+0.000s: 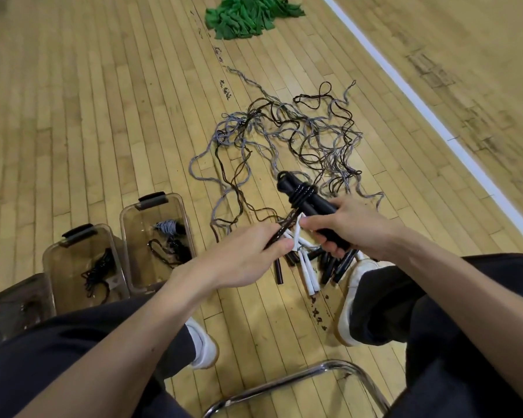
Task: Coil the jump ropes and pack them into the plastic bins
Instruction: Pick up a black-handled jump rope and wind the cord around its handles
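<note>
Closest to you, well short of the tangle of loose jump ropes (284,137), a chrome chair frame (299,384) curves between your knees, and your white shoes (347,312) stand on the wooden floor (103,116). Over the tangle's near edge, your left hand (242,260) pinches a dark rope strand (284,229) between thumb and fingers. That strand runs up to a pair of black handles (319,205), which your right hand (354,226) grasps with fingers curled round the lower ends. Several turns of wound rope (303,192) circle the handles near their far end. Beneath your hands, still at the tangle's near edge, loose white handles (308,276) and a dark handle (280,271) lie on the floor. Left of the tangle two clear plastic bins stand side by side: the nearer bin (47,263) holds one black coiled rope (98,273), and the farther bin (123,224) holds a grey bundle (167,227) and a black bundle (175,251). Beyond the tangle lies a heap of green cloth (248,16). To the tangle's right a white line (429,116) crosses the floor.
</note>
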A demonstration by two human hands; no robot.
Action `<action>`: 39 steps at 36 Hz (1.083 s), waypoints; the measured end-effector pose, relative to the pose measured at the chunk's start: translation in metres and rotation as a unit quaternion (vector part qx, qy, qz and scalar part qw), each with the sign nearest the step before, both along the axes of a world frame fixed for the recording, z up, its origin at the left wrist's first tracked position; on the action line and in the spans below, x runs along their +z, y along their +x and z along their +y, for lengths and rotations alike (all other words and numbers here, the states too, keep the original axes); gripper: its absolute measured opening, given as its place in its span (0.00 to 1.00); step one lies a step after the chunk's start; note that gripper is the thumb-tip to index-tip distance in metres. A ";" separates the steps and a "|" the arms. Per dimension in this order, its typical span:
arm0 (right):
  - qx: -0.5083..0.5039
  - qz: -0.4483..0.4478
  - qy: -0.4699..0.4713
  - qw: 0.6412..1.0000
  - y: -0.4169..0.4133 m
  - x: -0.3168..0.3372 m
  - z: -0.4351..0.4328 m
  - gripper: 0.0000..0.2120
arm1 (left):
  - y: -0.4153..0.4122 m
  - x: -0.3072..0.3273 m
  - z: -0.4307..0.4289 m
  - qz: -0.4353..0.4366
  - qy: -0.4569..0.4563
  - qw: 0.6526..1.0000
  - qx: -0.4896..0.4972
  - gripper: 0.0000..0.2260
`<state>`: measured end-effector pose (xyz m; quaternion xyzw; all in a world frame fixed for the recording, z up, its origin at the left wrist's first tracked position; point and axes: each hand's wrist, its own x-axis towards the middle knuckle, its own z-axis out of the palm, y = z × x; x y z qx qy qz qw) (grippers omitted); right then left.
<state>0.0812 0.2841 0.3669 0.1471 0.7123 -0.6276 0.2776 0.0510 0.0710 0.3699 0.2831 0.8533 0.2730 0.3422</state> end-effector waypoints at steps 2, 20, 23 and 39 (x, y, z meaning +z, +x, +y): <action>0.005 -0.008 0.019 1.000 0.000 -0.005 -0.002 0.10 | 0.000 0.003 -0.002 0.032 -0.014 0.999 -0.012 0.13; 0.179 -0.122 0.149 0.965 0.003 -0.022 -0.034 0.12 | 0.002 0.016 -0.013 0.270 -0.118 0.939 -0.179 0.13; 0.218 -0.145 0.138 0.955 0.006 -0.018 -0.039 0.11 | -0.001 0.015 -0.016 0.260 -0.098 0.942 -0.187 0.13; 0.357 -0.119 0.138 0.916 0.018 -0.004 -0.043 0.10 | -0.009 0.004 -0.015 0.133 -0.024 0.979 -0.156 0.11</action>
